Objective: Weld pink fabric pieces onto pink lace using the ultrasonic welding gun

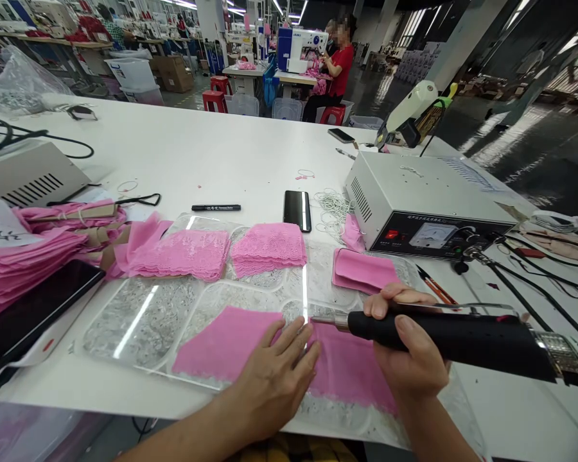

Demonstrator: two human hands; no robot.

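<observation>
fabric (228, 340): plain pink | lace (268, 249): patterned pink | handheld tool (467, 340): black | control box (433, 186): grey, black

Fabric panels (224, 346) on plastic mat (139, 321) front, lace stacks (268, 249) on its rear, permanent marker (216, 208) behind, control box (424, 208) right-rear

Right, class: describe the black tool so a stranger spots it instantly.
On the white table, find the grey box with a dial. In front of it, the right hand grips the black tool, far thicker than nearby cables, with a slim metal tip.
</observation>
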